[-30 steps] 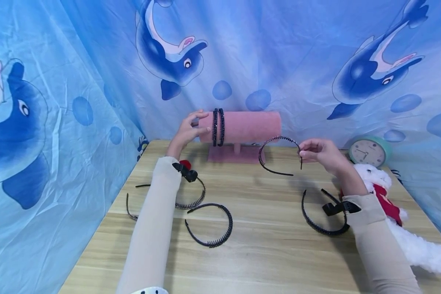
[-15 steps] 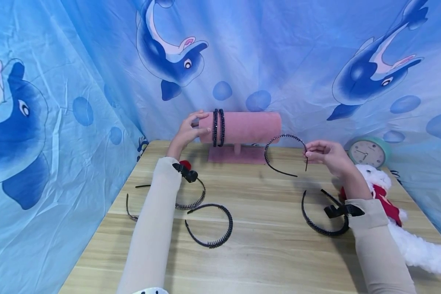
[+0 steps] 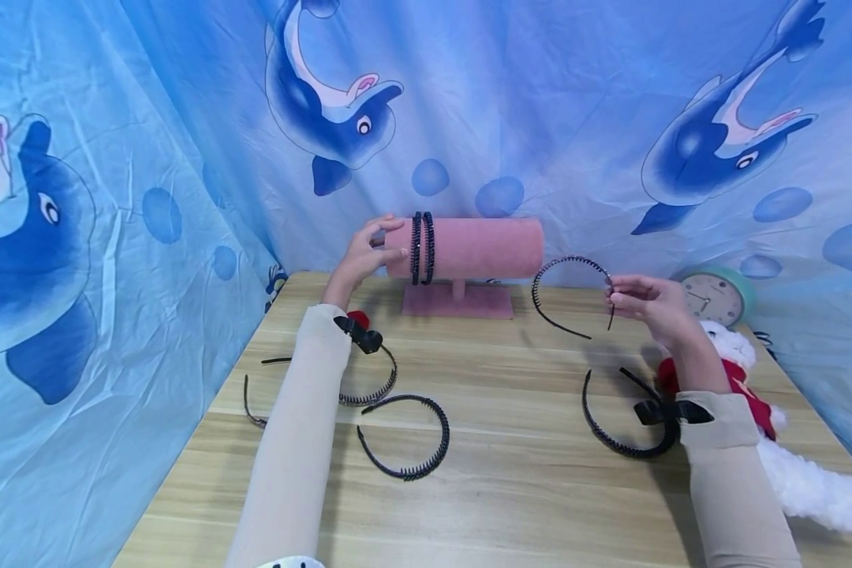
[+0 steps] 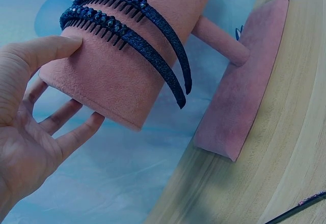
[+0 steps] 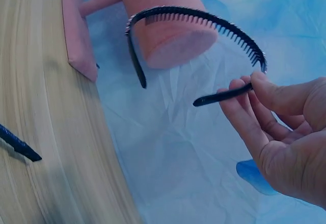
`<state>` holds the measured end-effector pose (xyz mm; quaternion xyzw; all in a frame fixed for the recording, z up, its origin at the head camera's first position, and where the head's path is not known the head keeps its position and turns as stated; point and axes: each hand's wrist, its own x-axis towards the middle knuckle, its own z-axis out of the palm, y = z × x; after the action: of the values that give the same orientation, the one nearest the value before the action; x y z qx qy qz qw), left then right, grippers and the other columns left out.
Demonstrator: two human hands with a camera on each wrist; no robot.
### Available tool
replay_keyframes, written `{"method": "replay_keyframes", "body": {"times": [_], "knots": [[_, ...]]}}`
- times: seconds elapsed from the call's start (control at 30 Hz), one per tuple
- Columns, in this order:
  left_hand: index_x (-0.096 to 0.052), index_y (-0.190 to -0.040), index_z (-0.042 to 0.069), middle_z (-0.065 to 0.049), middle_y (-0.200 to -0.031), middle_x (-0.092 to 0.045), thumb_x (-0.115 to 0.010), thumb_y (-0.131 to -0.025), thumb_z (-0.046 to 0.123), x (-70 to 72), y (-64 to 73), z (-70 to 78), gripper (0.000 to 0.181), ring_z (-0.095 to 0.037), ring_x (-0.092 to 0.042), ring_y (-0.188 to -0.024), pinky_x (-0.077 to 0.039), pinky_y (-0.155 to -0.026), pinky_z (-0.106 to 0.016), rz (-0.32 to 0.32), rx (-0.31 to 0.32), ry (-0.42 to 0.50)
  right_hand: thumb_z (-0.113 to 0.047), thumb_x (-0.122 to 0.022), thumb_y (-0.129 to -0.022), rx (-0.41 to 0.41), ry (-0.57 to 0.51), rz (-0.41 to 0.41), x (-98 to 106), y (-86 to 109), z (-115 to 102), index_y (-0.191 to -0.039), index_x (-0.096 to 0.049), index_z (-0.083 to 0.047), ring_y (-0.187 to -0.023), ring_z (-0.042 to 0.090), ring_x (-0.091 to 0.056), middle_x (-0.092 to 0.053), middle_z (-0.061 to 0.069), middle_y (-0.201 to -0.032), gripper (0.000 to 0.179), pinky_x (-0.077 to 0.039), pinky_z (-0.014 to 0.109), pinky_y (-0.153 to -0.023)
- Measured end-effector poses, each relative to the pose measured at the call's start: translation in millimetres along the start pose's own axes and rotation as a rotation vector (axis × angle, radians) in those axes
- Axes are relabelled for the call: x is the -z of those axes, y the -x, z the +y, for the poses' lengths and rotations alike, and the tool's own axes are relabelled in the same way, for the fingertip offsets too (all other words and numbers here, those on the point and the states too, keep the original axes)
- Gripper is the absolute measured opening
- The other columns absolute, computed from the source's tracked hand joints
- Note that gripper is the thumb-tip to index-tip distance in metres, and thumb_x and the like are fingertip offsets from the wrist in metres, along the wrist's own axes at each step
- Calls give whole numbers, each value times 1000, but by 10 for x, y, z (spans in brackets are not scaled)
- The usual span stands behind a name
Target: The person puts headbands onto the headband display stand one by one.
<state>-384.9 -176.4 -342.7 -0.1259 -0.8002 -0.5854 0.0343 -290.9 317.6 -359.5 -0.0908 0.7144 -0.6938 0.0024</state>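
My left hand grips the left end of a pink padded roll, part of a headband stand. In the left wrist view its thumb lies on the roll and its fingers reach around the end. Two dark beaded headbands with comb teeth sit side by side on the roll near that thumb. Off the stand's right end, my right hand pinches one arm of a toothed black headband between thumb and fingers. This headband is in the air, apart from the roll, its opening facing down.
On the wooden table, one headband lies front centre and another lies under my right forearm. More headbands are partly hidden by my left sleeve. A green clock and a white plush toy stand at right.
My right hand has moved to the right with its headband, away from the roll's end. The left hand has stayed on the stand, and the two headbands there have not moved.
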Motion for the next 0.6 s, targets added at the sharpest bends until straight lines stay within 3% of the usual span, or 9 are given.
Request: {"method": "replay_keyframes", "body": {"times": [0.3,0.6], "knots": [[-56,-146,20,8,-167,-28,-75,-92,14,12,-4,-12,58,-35,-37,-147,-47,-113,-51,-4,0,2,-4,-70,-94,19,-40,129,143,33,-37,-114,-74,-14,-88,5,-73,-76,-10,-98,23,-61,16,-78],[-57,-146,21,9,-166,-30,-76,-92,13,2,-8,-18,57,-34,-38,-146,-48,-112,-50,-4,0,13,-3,-77,-89,47,-43,267,32,-60,-109,-113,-75,-12,-85,5,-72,-76,-9,-92,25,-60,15,-77]]}}
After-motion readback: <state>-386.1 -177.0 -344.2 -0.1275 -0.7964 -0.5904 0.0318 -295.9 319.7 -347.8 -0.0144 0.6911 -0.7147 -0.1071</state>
